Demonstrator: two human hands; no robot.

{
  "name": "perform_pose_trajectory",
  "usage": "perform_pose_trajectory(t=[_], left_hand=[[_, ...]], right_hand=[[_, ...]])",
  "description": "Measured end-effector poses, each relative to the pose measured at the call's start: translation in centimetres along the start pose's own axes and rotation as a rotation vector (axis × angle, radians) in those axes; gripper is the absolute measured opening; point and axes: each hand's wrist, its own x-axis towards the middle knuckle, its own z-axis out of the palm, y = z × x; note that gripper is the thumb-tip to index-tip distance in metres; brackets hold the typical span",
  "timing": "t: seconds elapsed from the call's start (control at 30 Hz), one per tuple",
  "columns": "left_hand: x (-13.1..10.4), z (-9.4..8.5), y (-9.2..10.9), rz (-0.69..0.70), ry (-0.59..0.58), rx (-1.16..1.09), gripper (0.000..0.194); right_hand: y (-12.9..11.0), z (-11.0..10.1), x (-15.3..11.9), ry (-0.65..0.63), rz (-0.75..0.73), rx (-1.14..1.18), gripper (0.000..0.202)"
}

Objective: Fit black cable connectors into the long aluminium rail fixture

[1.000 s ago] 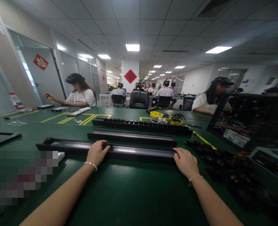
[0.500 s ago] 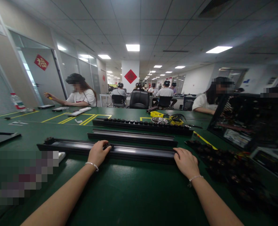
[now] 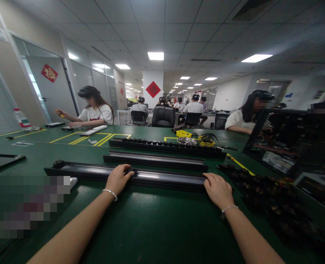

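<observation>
A long black rail-like channel (image 3: 167,179) with a shiny inner floor lies across the table in front of me. My left hand (image 3: 118,180) is closed on a small black part (image 3: 130,170) in the channel, left of its middle; the fingers hide most of it. At the channel's right end, my right hand (image 3: 219,189) grips the rim with bent fingers. Another small black part (image 3: 58,163) sits in the left end. Behind lies a second, shorter black channel (image 3: 154,158), and beyond that a third channel (image 3: 165,145) filled with a row of small black parts.
Many dark small parts (image 3: 263,194) are heaped on the green table (image 3: 146,227) at right, beside an open computer case (image 3: 280,143). Farther back are a yellow bin (image 3: 183,134) and a metal dish (image 3: 187,140). Co-workers sit across the table at left and right.
My left hand has slid slightly right along the channel together with the small black part. My right hand stays at the right end.
</observation>
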Motion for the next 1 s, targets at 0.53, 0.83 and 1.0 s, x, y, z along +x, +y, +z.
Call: perform_pose_trajectory(t=[0.53,0.83,1.0], left_hand=[[-0.55,0.16,0.16,0.093,-0.116,0.385,0.06],[-0.79,0.16,0.51,0.147,-0.182,0.45,0.062],[-0.82,0.11,0.65,0.149,-0.199,0.473,0.065]], right_hand=[[0.31,0.38,0.05,0.022,-0.018,0.011,0.042],[0.24,0.3,0.1,0.004,-0.005,-0.002,0.043],[0.24,0.32,0.11,-0.004,0.0,0.006,0.044]])
